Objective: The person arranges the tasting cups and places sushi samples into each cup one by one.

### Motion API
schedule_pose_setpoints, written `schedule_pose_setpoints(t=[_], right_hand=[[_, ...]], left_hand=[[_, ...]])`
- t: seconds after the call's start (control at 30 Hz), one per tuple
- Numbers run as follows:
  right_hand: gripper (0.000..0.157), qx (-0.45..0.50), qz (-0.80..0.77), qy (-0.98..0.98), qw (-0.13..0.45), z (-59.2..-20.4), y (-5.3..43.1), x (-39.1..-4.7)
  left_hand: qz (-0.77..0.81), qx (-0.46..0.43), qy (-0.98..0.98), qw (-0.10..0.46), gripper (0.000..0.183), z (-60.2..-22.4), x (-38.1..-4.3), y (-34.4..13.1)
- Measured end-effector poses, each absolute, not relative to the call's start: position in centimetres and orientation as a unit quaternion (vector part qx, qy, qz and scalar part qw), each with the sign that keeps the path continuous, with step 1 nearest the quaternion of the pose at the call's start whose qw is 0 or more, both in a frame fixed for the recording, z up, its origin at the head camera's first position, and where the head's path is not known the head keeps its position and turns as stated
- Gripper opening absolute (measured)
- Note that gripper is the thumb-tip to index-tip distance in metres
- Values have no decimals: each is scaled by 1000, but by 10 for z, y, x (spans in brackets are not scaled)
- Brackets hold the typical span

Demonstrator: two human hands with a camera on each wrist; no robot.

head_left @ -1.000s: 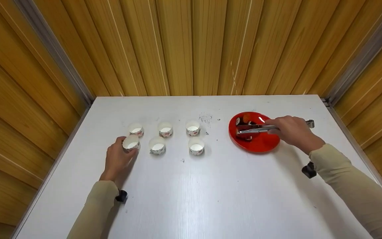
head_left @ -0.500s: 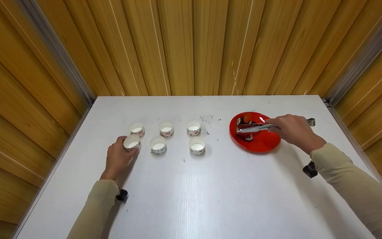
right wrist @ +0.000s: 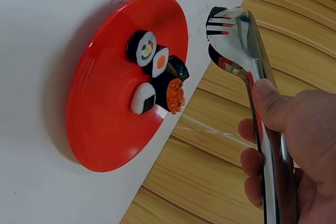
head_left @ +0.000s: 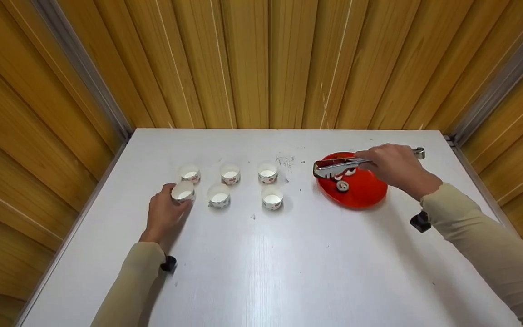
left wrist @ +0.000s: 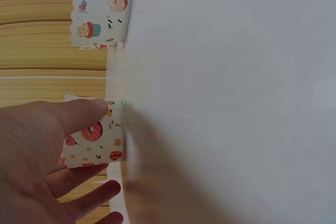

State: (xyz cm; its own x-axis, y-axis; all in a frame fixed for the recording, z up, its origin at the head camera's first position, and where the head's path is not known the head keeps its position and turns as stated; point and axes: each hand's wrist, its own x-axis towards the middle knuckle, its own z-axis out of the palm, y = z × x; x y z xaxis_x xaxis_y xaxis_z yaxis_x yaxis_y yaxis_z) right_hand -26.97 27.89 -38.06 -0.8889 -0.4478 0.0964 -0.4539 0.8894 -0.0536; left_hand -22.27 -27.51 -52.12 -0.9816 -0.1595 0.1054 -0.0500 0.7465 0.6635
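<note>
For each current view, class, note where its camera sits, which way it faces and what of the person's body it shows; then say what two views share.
Head: worn on the head, facing forward and down over the white table; left hand, right hand and sleeves show.
Left wrist: on that wrist, facing the held paper cup; left hand shows.
Right wrist: on that wrist, facing the tongs and red plate; right hand shows.
Shared: head and right wrist both show the tongs and red plate.
</note>
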Motion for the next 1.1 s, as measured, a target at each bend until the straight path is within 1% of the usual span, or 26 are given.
schedule_pose_setpoints(t=[0.37, 0.5, 0.83, 1.1], right_hand=[[31, 297, 63, -951, 63, -366, 225, -282], [27, 324, 61, -941, 76, -362, 199, -285], [29, 363, 69, -927, 71, -362, 140, -293], [27, 390, 66, -916, 63, -367, 99, -298]], left_hand=[[-349, 57, -932, 78, 64, -520, -221, -273], [-343, 51, -934, 89, 64, -521, -221, -273], [-345, 59, -932, 91, 63, -522, -221, -270], [-342, 67, -934, 83, 62, -520, -219, -263]])
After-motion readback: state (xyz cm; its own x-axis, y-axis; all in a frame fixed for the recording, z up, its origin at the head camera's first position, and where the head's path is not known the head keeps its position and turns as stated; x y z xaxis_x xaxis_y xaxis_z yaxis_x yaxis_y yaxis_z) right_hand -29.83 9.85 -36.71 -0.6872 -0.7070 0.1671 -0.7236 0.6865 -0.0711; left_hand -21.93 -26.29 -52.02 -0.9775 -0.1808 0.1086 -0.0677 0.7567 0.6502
